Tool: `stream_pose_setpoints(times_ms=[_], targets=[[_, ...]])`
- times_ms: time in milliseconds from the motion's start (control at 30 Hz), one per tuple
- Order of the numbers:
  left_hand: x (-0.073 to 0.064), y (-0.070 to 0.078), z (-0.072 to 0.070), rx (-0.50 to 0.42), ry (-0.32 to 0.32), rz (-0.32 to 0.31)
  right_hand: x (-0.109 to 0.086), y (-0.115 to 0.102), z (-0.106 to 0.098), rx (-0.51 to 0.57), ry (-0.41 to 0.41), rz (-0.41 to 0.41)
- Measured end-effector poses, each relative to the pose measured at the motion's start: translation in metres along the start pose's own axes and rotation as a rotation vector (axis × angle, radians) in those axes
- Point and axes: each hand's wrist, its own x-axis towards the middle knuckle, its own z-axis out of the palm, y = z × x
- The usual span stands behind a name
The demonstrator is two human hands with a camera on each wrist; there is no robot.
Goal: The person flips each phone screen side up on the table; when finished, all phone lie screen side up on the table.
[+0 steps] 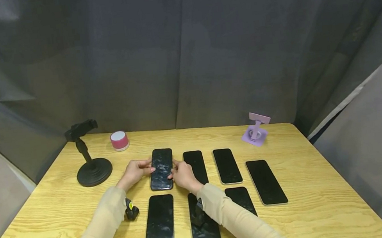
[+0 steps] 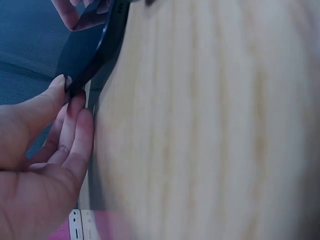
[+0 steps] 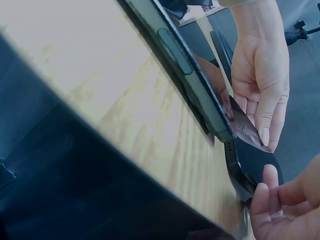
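Both hands hold one dark smartphone (image 1: 161,169) in the back row, its glossy, smudged screen facing up. My left hand (image 1: 136,173) has it by the left edge. In the left wrist view, the thumb and fingers (image 2: 75,135) pinch an end of the phone (image 2: 106,47), which is raised from the wood. My right hand (image 1: 184,175) grips the opposite edge. The right wrist view shows the right fingers (image 3: 272,200) at the phone's corner, with the left hand (image 3: 262,75) across from them. Below it in the head view lies another phone (image 1: 159,224).
More black-screened phones lie rightward, including one (image 1: 227,166) behind and one (image 1: 266,182) at the far right. The right forearm passes over a front-row phone (image 1: 206,235). A black phone stand (image 1: 92,171), a pink-and-white round object (image 1: 119,141) and a purple stand (image 1: 255,133) stand farther back.
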Motion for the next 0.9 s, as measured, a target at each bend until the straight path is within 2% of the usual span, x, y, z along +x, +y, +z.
stream_pose_setpoints(times_ms=[267,467,900], targets=[[0.0016,-0.0025,0.0001,0.049,-0.03,-0.005,0.0008,-0.002,0.0001,-0.045,-0.014,0.023],[0.0014,-0.0031,-0.0003,0.04,-0.036,-0.007,0.0003,-0.0051,0.0003,-0.097,-0.049,0.022],[0.0029,-0.0018,0.0015,0.045,-0.041,-0.018,-0.001,-0.0073,0.0017,-0.135,-0.046,-0.003]])
